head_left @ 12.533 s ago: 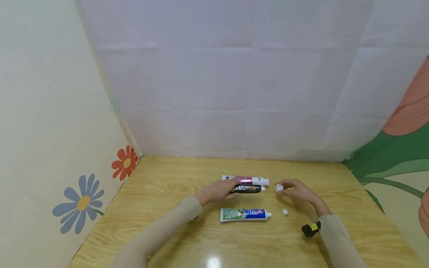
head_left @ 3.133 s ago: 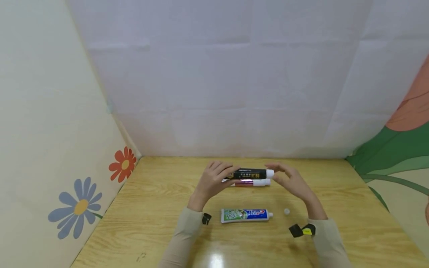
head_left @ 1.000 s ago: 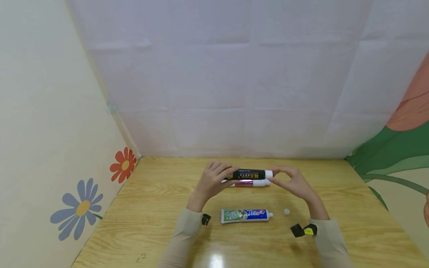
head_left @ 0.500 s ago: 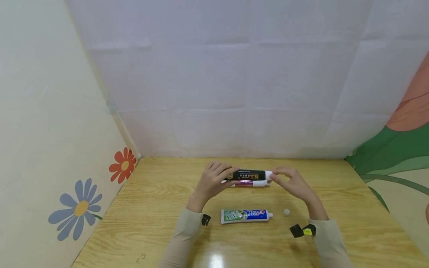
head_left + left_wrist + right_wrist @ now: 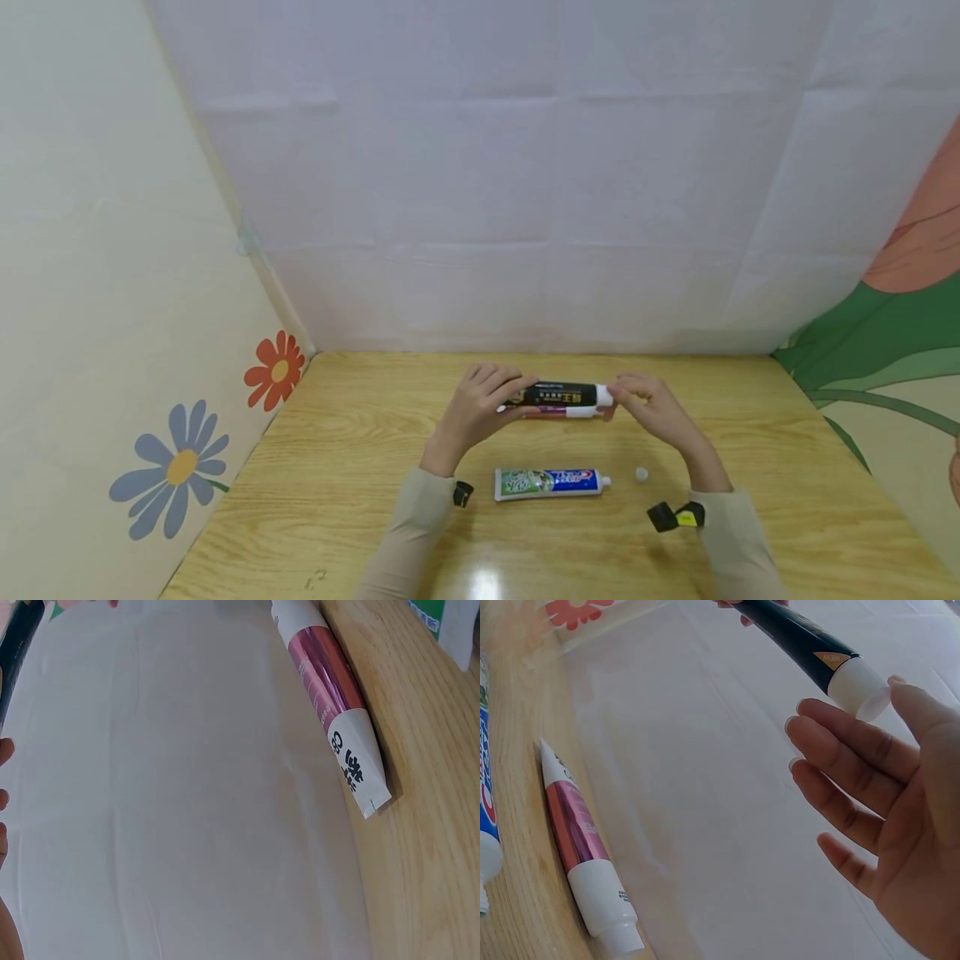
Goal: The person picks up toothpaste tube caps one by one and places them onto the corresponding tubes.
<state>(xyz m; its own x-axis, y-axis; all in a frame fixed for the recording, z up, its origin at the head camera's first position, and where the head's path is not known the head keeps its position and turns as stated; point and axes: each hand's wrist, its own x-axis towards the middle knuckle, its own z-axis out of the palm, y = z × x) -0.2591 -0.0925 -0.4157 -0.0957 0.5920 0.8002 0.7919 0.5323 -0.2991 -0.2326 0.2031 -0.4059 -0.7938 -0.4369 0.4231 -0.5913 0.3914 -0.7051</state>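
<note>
My left hand grips a black toothpaste tube, held level above the table with its white cap pointing right. Beside that cap is my right hand. In the right wrist view its thumb touches the edge of the cap, while the other fingers spread loosely below it. Behind the black tube, partly hidden in the head view, lies a purple and white toothpaste tube with its cap on. A green and blue toothpaste tube lies nearer, its nozzle bare.
A small white cap sits on the wooden table, right of the green and blue tube. White sheeting covers the back, and a flower-patterned wall stands at the left.
Earlier the black tube lay uncapped while my right hand held the cap. It was then lifted, with the cap on its end. My right fingers have just shifted from a pinch to spread around the cap.
</note>
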